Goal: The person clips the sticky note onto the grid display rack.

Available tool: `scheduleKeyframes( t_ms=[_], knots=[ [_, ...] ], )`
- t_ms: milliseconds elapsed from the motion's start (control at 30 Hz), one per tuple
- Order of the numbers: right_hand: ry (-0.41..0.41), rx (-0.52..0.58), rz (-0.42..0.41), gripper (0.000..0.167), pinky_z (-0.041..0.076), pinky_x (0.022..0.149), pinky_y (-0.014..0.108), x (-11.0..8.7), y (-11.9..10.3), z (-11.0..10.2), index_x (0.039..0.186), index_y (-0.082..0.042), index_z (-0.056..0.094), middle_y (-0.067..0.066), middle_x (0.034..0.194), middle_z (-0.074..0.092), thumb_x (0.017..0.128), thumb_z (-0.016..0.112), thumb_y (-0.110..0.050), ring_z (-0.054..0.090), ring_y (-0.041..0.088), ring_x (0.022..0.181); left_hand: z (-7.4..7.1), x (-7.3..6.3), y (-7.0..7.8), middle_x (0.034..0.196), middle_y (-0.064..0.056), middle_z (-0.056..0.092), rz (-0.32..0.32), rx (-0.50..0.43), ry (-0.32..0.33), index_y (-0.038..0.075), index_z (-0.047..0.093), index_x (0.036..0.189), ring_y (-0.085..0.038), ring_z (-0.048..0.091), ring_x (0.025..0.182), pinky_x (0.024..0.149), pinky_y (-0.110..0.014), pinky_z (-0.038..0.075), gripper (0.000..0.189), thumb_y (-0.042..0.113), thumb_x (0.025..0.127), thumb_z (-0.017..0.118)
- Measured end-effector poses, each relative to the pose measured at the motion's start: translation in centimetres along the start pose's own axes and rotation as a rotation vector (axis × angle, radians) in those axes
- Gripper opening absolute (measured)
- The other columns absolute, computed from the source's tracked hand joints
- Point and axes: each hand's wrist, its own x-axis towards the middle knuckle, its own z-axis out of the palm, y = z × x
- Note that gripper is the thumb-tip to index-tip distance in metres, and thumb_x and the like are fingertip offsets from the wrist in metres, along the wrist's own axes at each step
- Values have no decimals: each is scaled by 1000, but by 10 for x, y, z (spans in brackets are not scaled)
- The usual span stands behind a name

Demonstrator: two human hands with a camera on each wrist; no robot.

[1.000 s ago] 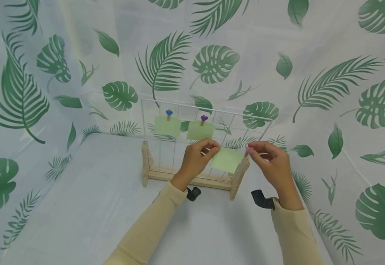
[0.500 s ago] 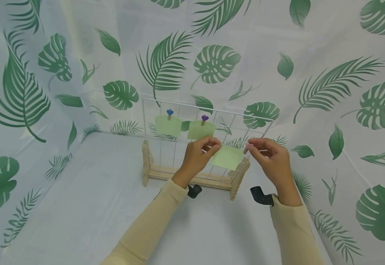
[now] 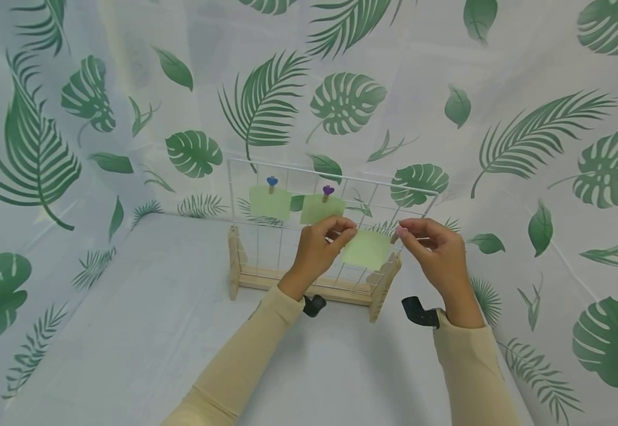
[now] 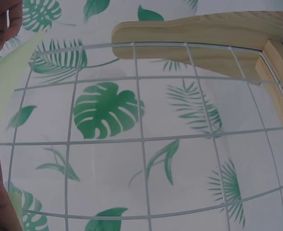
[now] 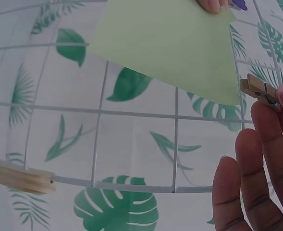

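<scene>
In the head view my left hand (image 3: 316,251) pinches a pale green paper note (image 3: 367,248) at its upper left corner. The note hangs in front of the lower right part of a white wire grid rack (image 3: 309,287) with a wooden base. To the note's right, my right hand (image 3: 439,254) holds a small wooden clothespin (image 5: 259,88) between thumb and fingertips, with a pink piece at its grip end. In the right wrist view, the clothespin's tip points at the note's side edge, a small gap away. From the left wrist, the note shows only at the left edge.
Two more green notes hang on the grid's upper left, one under a blue heart clothespin (image 3: 272,181), the other under a purple heart clothespin (image 3: 327,190). Leaf-patterned white cloth (image 3: 415,106) rises behind the rack. A white surface (image 3: 144,331) lies beneath.
My left hand has raised the note slightly and shifted it a little right. The right hand has risen slightly with the clothespin, and the note's corner is closer to it.
</scene>
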Motion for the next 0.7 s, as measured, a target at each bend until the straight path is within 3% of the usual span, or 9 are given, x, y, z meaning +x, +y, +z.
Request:
scheduleKeyframes(
  t_ms=[400,700],
  knots=[
    [25,9,-11,16,49,85,8,4,-2,-4,114,8,76,23,111,77,100,75,-1,63,-9,93,4,3,2,98,-9,82,17,-27,68,3,78,109,-22,75,83,63,-22,59,12,14,104,75],
    [35,16,7,17,48,85,9,5,-2,-5,115,7,77,25,114,76,101,76,-2,62,-10,93,5,7,4,97,-11,81,25,-39,60,2,78,108,-23,75,82,61,-22,60,11,12,102,77]
  ],
)
